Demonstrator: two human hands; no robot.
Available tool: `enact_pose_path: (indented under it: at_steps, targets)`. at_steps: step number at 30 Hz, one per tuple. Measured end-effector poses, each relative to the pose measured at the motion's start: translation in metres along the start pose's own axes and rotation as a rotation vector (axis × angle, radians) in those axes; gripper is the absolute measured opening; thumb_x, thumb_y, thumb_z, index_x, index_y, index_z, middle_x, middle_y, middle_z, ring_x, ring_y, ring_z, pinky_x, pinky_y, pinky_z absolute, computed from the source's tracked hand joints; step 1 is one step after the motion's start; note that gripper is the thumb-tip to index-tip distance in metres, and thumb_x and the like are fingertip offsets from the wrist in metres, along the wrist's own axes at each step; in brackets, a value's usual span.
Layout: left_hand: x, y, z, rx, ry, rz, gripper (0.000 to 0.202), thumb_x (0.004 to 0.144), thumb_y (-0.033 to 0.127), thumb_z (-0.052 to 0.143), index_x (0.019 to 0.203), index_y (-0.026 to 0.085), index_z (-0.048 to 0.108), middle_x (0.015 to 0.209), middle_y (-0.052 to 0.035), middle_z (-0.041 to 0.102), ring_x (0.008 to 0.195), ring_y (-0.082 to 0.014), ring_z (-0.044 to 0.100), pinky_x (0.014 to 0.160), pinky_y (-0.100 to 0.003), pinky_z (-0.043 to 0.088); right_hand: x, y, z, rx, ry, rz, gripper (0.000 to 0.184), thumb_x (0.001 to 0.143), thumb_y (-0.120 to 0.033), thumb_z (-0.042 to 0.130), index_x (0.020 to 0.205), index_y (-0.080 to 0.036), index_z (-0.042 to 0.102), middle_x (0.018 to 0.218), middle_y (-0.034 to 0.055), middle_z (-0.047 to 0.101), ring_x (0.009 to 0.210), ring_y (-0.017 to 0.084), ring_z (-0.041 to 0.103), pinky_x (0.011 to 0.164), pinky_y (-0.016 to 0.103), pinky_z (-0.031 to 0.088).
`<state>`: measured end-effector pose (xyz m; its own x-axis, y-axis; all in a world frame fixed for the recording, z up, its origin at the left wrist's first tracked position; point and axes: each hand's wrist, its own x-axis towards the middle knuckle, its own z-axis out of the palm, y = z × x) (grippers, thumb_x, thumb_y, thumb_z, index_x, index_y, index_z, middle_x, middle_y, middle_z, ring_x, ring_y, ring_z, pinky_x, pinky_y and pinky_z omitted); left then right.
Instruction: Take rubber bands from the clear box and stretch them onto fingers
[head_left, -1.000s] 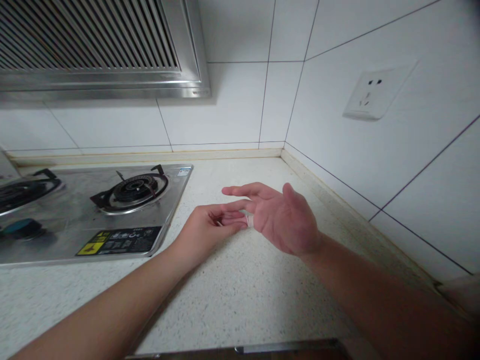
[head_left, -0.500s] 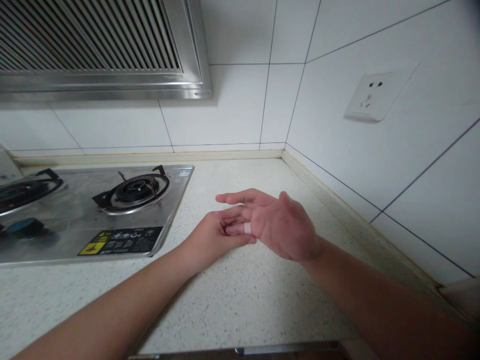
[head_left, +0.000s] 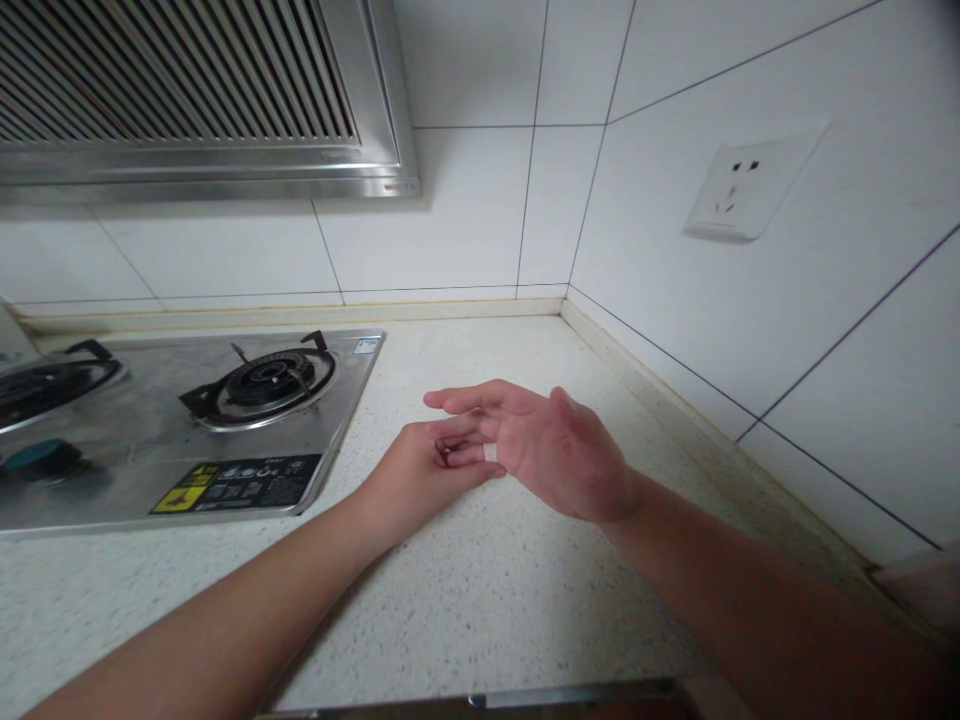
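Above the speckled countertop (head_left: 450, 610), my two hands meet in the middle of the head view. My left hand (head_left: 420, 465) is closed around the lower fingers of my right hand, its thumb lying along them. My right hand (head_left: 566, 450) has its palm turned toward me and its fingers stretched out to the left, with nothing in it. A pale ribbed band (head_left: 490, 452) circles one of its lower fingers, close to my left thumb tip. My left fingers are mostly hidden behind the right ones.
To the left is a steel gas hob (head_left: 150, 430) with a burner (head_left: 271, 382) and a dark knob (head_left: 43, 458). A range hood (head_left: 382, 165) hangs above. White tiled walls meet at a corner, with a socket (head_left: 739, 195) on the right wall.
The view has shifted slightly, so the hob and wall sit a little further left. My hands keep nearly the same hold; the left thumb tip lies slightly higher against the right fingers.
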<state>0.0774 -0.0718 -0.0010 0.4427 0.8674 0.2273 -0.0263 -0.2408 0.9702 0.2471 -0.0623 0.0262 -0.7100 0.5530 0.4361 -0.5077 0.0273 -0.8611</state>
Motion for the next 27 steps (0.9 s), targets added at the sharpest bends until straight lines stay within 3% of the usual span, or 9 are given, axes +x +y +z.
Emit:
enact_pose_path:
  at_steps: [8,15,18,20,22,24,25,27]
  targets:
    - [-0.001,0.002,0.0,0.038,0.011,0.027,0.021,0.082,0.015,0.074,0.103,0.017,0.074,0.103,-0.0082,0.077,0.097,-0.0238,0.074,0.091,-0.037,0.058,0.0,-0.002,0.001,-0.022,-0.014,-0.013,0.065,0.094,-0.071,0.045,0.127,-0.018,0.063,0.128,0.0165,0.062,0.119,0.03,0.058,0.104,0.052,0.042]
    - [-0.002,0.003,-0.001,0.134,-0.001,0.064,0.02,0.085,0.02,0.072,0.105,0.018,0.074,0.104,-0.0081,0.077,0.096,-0.0235,0.072,0.087,-0.035,0.057,-0.002,-0.005,0.003,-0.117,-0.04,-0.054,0.061,0.099,-0.065,0.039,0.13,-0.017,0.06,0.144,0.0178,0.052,0.123,0.031,0.057,0.104,0.052,0.044]
    - [-0.002,0.003,-0.007,0.29,0.129,0.086,0.025,0.084,0.024,0.073,0.107,0.016,0.074,0.099,-0.0087,0.076,0.088,-0.023,0.071,0.073,-0.032,0.056,-0.005,-0.012,0.003,-0.468,-0.073,-0.153,0.045,0.103,-0.048,0.04,0.131,-0.018,0.059,0.142,0.0162,0.054,0.126,0.028,0.056,0.106,0.049,0.043]
    - [-0.002,0.003,-0.012,0.285,0.217,0.113,0.042,0.08,0.022,0.076,0.121,0.017,0.068,0.108,-0.0101,0.074,0.092,-0.0233,0.07,0.069,-0.029,0.055,-0.006,-0.016,0.002,-0.852,-0.121,-0.301,0.039,0.099,-0.038,0.049,0.131,-0.018,0.057,0.139,0.0162,0.056,0.128,0.027,0.053,0.108,0.049,0.04]
    - [-0.001,0.004,-0.019,0.224,0.278,0.129,0.057,0.079,0.02,0.077,0.133,0.019,0.061,0.118,-0.0116,0.072,0.092,-0.0216,0.069,0.069,-0.027,0.054,-0.006,-0.017,0.001,-1.207,-0.179,-0.401,0.036,0.092,-0.032,0.056,0.125,-0.016,0.06,0.127,0.0154,0.064,0.117,0.028,0.058,0.1,0.047,0.044]
    - [0.001,0.005,-0.023,0.197,0.327,0.118,0.053,0.083,0.022,0.073,0.134,0.018,0.06,0.117,-0.0119,0.072,0.08,-0.0171,0.067,0.063,-0.025,0.051,-0.006,-0.014,0.001,-1.497,-0.244,-0.424,0.02,0.09,-0.029,0.056,0.1,-0.016,0.067,0.095,0.0097,0.071,0.089,0.025,0.062,0.08,0.042,0.047]
    - [0.002,0.005,-0.025,0.196,0.357,0.109,0.047,0.086,0.024,0.07,0.132,0.017,0.061,0.115,-0.0116,0.073,0.074,-0.015,0.066,0.058,-0.023,0.049,-0.006,-0.012,0.001,-1.615,-0.272,-0.438,0.017,0.089,-0.028,0.055,0.084,-0.017,0.067,0.078,0.0058,0.067,0.075,0.022,0.058,0.07,0.039,0.045]
    - [0.003,0.005,-0.026,0.187,0.397,0.082,0.039,0.091,0.027,0.065,0.129,0.016,0.062,0.11,-0.0109,0.073,0.068,-0.0133,0.063,0.05,-0.021,0.044,-0.006,-0.008,0.004,-1.775,-0.311,-0.511,0.027,0.088,-0.027,0.053,0.062,-0.019,0.059,0.059,0.0018,0.056,0.061,0.019,0.047,0.059,0.036,0.037]
